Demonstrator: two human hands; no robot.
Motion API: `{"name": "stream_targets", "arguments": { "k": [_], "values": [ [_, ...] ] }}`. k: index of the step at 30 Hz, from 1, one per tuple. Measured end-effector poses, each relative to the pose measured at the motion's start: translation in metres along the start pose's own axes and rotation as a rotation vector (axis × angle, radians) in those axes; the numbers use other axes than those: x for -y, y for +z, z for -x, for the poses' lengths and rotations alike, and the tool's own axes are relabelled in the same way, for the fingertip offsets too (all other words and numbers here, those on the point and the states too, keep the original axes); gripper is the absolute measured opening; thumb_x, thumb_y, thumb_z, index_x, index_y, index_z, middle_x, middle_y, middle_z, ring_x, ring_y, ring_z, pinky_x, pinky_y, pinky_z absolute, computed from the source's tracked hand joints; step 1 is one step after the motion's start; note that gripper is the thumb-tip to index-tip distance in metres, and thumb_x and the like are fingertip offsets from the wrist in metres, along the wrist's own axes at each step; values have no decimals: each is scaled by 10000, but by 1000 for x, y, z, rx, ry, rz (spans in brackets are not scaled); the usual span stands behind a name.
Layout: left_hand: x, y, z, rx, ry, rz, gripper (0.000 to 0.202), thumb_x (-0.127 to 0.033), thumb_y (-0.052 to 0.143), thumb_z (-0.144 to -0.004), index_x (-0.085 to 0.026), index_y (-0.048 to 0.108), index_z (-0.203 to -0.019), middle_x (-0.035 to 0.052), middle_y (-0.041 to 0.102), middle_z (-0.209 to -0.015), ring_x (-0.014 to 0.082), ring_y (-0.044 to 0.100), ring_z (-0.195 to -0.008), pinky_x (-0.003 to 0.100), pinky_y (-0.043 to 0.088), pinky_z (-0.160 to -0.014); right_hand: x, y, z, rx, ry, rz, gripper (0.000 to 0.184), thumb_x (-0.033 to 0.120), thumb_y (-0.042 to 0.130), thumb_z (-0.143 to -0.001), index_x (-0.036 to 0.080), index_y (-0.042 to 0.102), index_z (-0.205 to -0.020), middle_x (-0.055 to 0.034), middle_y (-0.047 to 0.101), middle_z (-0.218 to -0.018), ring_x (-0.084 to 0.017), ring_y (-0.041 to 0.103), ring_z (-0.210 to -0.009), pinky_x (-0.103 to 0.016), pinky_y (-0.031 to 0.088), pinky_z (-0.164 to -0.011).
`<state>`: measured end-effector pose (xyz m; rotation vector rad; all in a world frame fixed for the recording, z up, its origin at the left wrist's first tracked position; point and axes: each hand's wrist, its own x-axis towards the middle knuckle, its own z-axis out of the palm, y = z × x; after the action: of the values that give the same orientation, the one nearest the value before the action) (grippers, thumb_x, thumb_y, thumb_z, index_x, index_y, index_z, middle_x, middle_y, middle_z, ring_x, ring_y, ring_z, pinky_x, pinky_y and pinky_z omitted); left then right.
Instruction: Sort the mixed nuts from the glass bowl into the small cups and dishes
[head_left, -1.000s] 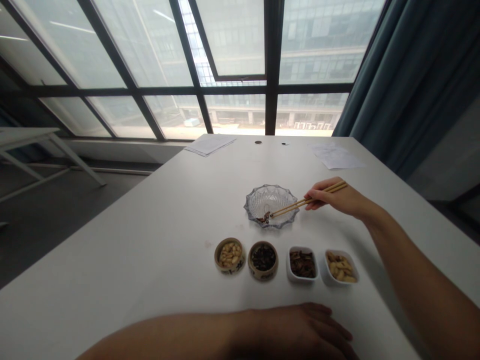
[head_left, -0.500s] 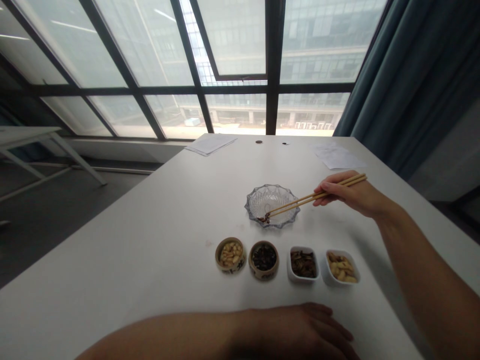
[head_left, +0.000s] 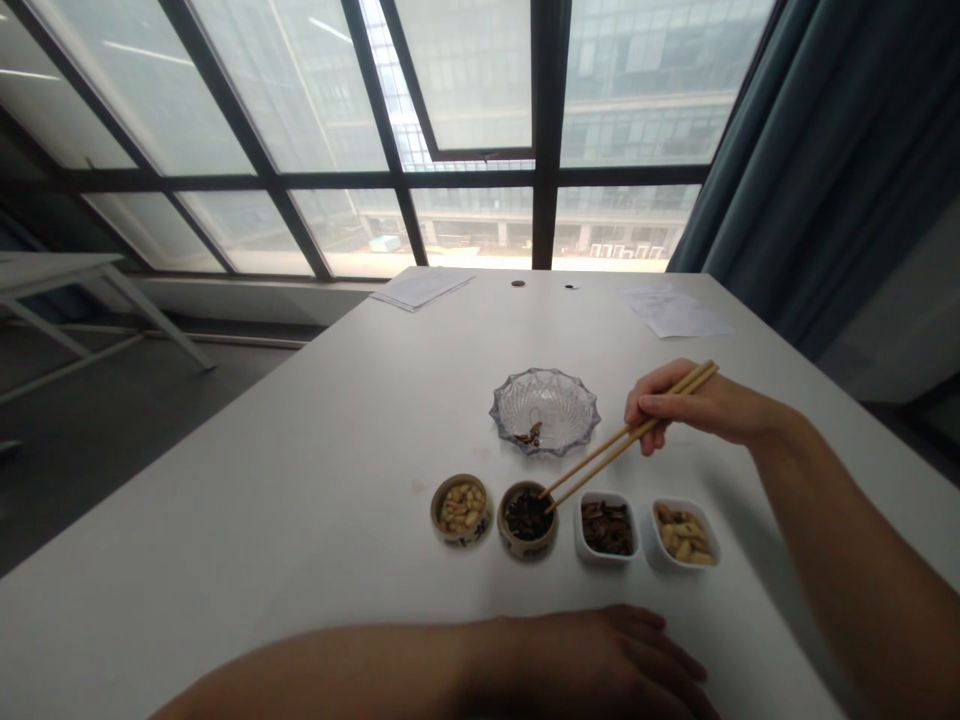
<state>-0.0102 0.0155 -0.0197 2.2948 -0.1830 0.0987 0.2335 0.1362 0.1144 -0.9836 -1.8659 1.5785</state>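
Bamboo chopsticks pinched in right hand, tips in dark food of round ceramic bowl (square white bowl just beside); left hand open, empty, on white bench; glass dish behind.

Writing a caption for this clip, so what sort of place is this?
Probably an office or meeting room on an upper floor: a long white table with loose papers, large windows overlooking another multi-storey building, and a dark teal curtain.

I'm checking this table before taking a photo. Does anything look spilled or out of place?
One small thing: a faint reddish mark on the white table, just left of the ceramic bowl of peanuts. It looks like a stain against the pale tabletop.
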Motion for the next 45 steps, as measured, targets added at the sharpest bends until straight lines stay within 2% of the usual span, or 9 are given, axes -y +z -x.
{"name": "stream_targets", "arguments": {
  "k": [4,9,11,16,24,29,36,42,45],
  "values": [
    [0,0,0,6,-5,-10,433,-261,389,-1061,-56,603,-1377,119,557,-1553,214,362,-1564,321,57,-1331,1,-3,4,-78,-17,-17,370,501,808,-871,132,819,-894,-124,794,-739,-230,775,-654,-278,621,-615],
    [1,1,1,11,-32,18,420,-279,398,-1057,-133,592,-1399,84,550,-1566,188,353,-1569,315,67,-1331,-4,-1,-7,-402,-100,-70,380,528,865,-797,154,812,-841,-120,801,-782,-237,787,-681,-286,646,-622],
    [1,2,0,4,-35,28,415,-271,401,-1053,-144,594,-1397,87,558,-1558,187,356,-1567,325,85,-1331,-9,1,-13,-473,-86,-31,418,553,879,-770,146,811,-836,-125,802,-777,-244,794,-689,-294,660,-645],
    [0,0,-1,-5,-17,35,414,-266,399,-1054,-111,605,-1378,114,575,-1538,204,369,-1561,348,99,-1332,-18,5,-23,-425,-30,28,503,618,865,-748,123,807,-822,-132,799,-750,-244,804,-699,-275,664,-659],
    [0,-1,-1,-12,-10,28,397,-257,409,-1056,-96,610,-1359,122,573,-1539,211,369,-1560,353,105,-1335,-24,14,-30,-405,-19,19,502,613,878,-732,123,806,-817,-124,801,-755,-228,802,-690,-263,668,-659],
    [-2,0,-1,1,-34,52,411,-275,392,-1061,-132,601,-1384,99,571,-1544,189,360,-1564,325,92,-1330,-26,14,-32,-418,-22,-4,512,629,885,-714,130,811,-808,-132,806,-763,-232,805,-695,-269,677,-672],
    [-3,-2,-1,-10,-59,97,403,-288,405,-1051,-188,609,-1384,83,587,-1531,193,390,-1551,365,135,-1329,-30,13,-33,-428,-25,-29,504,635,888,-709,146,812,-801,-137,812,-790,-266,811,-729,-339,701,-728],
    [-1,-1,-1,-7,-16,58,420,-270,390,-1056,-99,604,-1374,126,568,-1541,219,370,-1561,371,103,-1332,-33,13,-34,-448,-40,-38,518,659,882,-695,156,810,-792,-131,814,-796,-258,811,-717,-333,702,-720],
    [0,1,-1,-10,-19,56,405,-264,399,-1053,-117,604,-1369,125,573,-1537,217,368,-1561,375,107,-1331,-33,14,-35,-453,-47,-38,499,651,881,-703,164,809,-789,-127,814,-798,-256,810,-714,-333,702,-718]
  ]
}}
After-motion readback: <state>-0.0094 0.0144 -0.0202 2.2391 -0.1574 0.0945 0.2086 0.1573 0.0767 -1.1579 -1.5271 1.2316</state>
